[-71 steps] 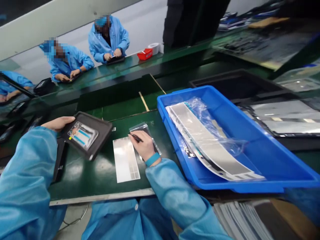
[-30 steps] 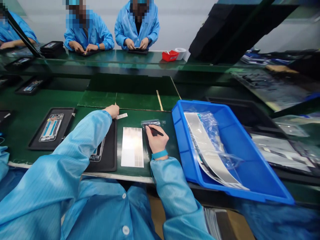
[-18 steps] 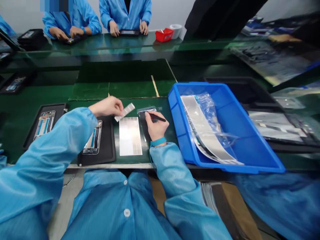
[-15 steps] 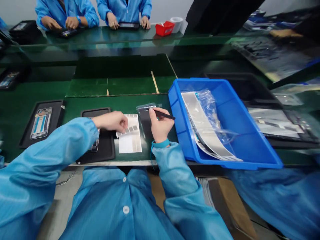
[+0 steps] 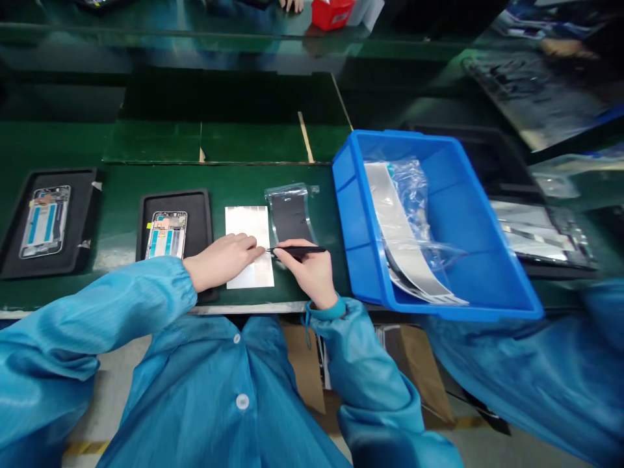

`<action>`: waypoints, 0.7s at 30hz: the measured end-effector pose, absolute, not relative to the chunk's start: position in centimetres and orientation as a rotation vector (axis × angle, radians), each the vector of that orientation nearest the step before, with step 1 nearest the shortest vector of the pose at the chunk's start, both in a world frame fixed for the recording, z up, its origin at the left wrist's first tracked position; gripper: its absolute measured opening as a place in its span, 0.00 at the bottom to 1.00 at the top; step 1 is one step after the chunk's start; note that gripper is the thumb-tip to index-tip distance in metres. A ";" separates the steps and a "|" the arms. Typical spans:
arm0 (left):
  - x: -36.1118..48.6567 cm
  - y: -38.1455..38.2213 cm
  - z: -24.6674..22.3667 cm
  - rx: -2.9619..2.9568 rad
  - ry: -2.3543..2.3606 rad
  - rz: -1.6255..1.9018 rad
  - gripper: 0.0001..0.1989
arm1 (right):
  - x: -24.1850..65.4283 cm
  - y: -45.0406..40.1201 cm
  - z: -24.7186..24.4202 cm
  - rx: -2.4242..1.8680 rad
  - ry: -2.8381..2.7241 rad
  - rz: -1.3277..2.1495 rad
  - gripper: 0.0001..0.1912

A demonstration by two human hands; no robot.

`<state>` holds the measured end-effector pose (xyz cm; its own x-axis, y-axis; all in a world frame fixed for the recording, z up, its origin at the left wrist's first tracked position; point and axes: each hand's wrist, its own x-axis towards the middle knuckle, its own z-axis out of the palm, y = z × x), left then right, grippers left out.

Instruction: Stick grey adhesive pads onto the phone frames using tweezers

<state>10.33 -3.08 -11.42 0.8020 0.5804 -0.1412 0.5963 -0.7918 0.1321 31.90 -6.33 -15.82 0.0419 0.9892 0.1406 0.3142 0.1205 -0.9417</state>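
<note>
My left hand (image 5: 229, 259) lies over a pale sticker sheet (image 5: 247, 222), its fingers bent and pressed together. What sits under its fingertips is hidden. Black tweezers (image 5: 302, 249) are pinched in my right hand (image 5: 313, 276), with their thin tip pointing left at the left fingertips over the sheet. Behind the right hand is a clear bag with a dark strip (image 5: 291, 216). A phone frame with blue-and-white strips (image 5: 167, 234) rests in a black tray (image 5: 199, 218) beside my left wrist, and my sleeve covers its lower part.
Another phone frame (image 5: 46, 221) lies in a black tray (image 5: 80, 227) at far left. On the right stands a blue bin (image 5: 468, 214) with long sticker sheets (image 5: 400, 227) and clear plastic. A co-worker's sleeve (image 5: 531, 370) reaches in at lower right. A red box (image 5: 332, 13) is across the bench.
My right hand has brought the tweezers down and left from the clear bag to the left fingertips. My left hand has lowered onto the sheet, and the strip of grey squares it held is hidden.
</note>
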 end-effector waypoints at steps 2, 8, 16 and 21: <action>10.4 -3.4 -12.0 2.809 0.937 -0.140 0.15 | 31.9 -6.1 -16.0 -1.391 -1.519 0.843 0.07; 10.3 -3.7 -12.5 2.669 1.012 -0.062 0.13 | 31.8 -6.4 -16.2 -1.388 -1.579 0.797 0.06; 10.0 -3.7 -13.3 2.648 1.005 0.005 0.13 | 31.9 -6.4 -16.6 -1.427 -1.580 0.792 0.07; 9.9 -3.7 -13.5 2.622 1.000 0.010 0.14 | 31.8 -6.3 -16.5 -1.431 -1.584 0.791 0.06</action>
<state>9.89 -3.67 -13.52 0.7529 0.6486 -0.1112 0.6464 -0.6971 0.3102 31.84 -6.34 -16.50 0.0032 0.9856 0.1693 0.4568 0.1492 -0.8770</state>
